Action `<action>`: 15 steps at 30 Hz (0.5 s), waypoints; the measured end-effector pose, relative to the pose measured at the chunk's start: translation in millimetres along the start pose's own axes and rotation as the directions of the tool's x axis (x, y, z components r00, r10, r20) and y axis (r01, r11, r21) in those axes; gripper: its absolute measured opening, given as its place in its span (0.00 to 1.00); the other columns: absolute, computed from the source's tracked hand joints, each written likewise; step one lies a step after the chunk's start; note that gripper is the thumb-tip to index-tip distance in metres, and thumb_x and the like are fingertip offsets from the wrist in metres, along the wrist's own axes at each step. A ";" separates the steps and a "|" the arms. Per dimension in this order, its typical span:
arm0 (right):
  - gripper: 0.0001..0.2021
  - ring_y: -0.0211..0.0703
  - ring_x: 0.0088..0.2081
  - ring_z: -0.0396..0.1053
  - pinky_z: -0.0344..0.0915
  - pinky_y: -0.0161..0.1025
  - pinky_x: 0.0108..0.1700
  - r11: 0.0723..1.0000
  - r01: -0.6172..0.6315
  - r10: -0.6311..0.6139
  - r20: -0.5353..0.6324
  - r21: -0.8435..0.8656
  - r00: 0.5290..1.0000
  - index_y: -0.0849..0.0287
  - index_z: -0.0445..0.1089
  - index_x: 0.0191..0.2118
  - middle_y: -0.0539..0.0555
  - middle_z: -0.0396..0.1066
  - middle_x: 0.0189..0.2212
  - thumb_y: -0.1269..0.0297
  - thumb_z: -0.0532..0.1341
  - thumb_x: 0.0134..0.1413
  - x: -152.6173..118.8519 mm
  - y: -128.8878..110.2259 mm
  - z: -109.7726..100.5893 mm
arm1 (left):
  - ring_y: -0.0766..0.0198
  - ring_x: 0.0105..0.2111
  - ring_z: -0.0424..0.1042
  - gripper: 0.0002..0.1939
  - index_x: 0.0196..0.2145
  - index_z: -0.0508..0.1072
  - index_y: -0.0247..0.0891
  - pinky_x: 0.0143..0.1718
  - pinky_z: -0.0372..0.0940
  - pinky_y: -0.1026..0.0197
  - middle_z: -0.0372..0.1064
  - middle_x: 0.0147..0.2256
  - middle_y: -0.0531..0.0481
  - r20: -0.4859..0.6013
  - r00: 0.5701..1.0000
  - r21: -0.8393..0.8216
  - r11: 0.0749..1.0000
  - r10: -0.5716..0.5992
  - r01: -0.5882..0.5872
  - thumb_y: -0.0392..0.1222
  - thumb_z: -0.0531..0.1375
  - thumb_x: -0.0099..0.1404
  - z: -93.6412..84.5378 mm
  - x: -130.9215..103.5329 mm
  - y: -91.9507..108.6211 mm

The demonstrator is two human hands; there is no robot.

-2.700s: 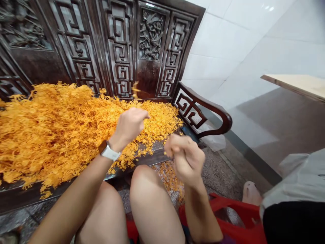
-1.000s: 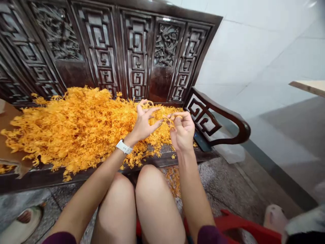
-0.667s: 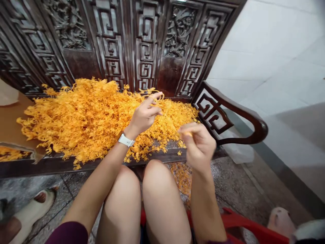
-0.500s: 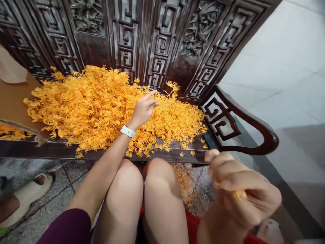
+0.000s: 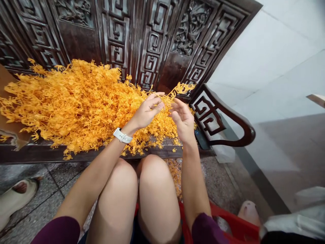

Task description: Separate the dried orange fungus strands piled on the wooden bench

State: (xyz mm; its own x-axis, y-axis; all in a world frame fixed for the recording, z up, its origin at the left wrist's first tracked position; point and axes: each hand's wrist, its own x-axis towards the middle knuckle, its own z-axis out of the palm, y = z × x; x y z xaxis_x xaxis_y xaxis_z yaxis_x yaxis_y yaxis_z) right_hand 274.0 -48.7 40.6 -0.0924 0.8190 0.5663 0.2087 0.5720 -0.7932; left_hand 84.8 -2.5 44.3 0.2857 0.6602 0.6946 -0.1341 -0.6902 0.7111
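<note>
A big heap of orange-yellow plastic sprigs lies on the dark wooden bench. Above its right part, my left hand, with a white watch on the wrist, pinches the stem of one yellow sprig. That sprig points up and to the right. Close beside it my right hand is raised with its fingers apart, near the lower part of the sprig. Nothing can be seen held in my right hand.
Behind the heap rises a carved wooden backrest, with a curved armrest at the right. Cardboard stands at the left edge. Another person's shoe is on the floor, lower left. A red stool shows below.
My right hand has moved from the lower right up to the sprig beside my left hand, and the yellow piece it held is gone from it. The view has shifted slightly right.
</note>
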 end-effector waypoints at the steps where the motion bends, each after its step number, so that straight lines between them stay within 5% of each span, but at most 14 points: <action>1: 0.26 0.38 0.53 0.68 0.69 0.38 0.54 0.996 0.050 -0.051 -0.017 -0.071 0.999 0.53 0.68 0.62 0.56 0.67 0.55 0.49 0.66 0.64 0.2 -4.5 6.6 | 0.54 0.66 0.61 0.22 0.31 0.71 0.35 0.62 0.61 0.50 0.67 0.54 0.38 0.023 1.000 0.002 1.000 0.004 -0.004 0.58 0.56 0.73 0.8 -0.7 -0.4; 4: 0.18 0.37 0.47 0.68 0.67 0.38 0.51 0.981 0.090 -0.103 -0.070 -0.174 0.992 0.59 0.72 0.51 0.55 0.70 0.45 0.51 0.66 0.65 3.8 -4.4 18.4 | 0.55 0.61 0.64 0.24 0.28 0.67 0.35 0.63 0.60 0.49 0.66 0.52 0.38 0.077 0.997 -0.023 1.000 -0.004 0.005 0.58 0.55 0.73 2.7 -3.3 0.0; 8: 0.16 0.39 0.44 0.68 0.65 0.41 0.51 0.971 0.087 -0.090 -0.004 -0.223 0.996 0.62 0.73 0.44 0.55 0.72 0.42 0.51 0.59 0.71 0.5 -2.0 19.1 | 0.56 0.60 0.65 0.27 0.27 0.68 0.34 0.62 0.59 0.51 0.65 0.49 0.39 0.055 0.997 0.075 0.996 -0.053 0.048 0.61 0.57 0.71 3.1 -7.3 2.7; 12: 0.17 0.45 0.45 0.66 0.58 0.45 0.51 0.774 0.205 -0.181 0.100 -0.600 0.978 0.64 0.73 0.36 0.58 0.73 0.42 0.58 0.55 0.72 -10.5 -14.1 11.8 | 0.58 0.49 0.68 0.27 0.27 0.68 0.34 0.53 0.62 0.53 0.67 0.47 0.42 0.148 0.989 0.343 0.939 -0.023 -0.029 0.63 0.60 0.69 1.3 -10.2 2.7; 15: 0.16 0.43 0.42 0.66 0.56 0.42 0.47 0.715 0.216 -0.211 0.090 -0.665 0.973 0.63 0.74 0.37 0.56 0.73 0.37 0.57 0.57 0.72 -17.8 -20.6 7.7 | 0.63 0.39 0.66 0.27 0.28 0.69 0.35 0.43 0.59 0.56 0.67 0.39 0.45 0.214 0.976 0.372 0.922 0.033 -0.113 0.59 0.52 0.75 4.0 -12.1 4.1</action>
State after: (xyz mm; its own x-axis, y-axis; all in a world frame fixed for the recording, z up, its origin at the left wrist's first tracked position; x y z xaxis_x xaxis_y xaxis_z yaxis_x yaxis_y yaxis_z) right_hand 263.8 -74.7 45.2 -0.2212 0.6808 0.6983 0.7764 0.5562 -0.2962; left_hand 84.6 -14.5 38.5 0.4777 0.5583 0.6783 0.1969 -0.8205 0.5367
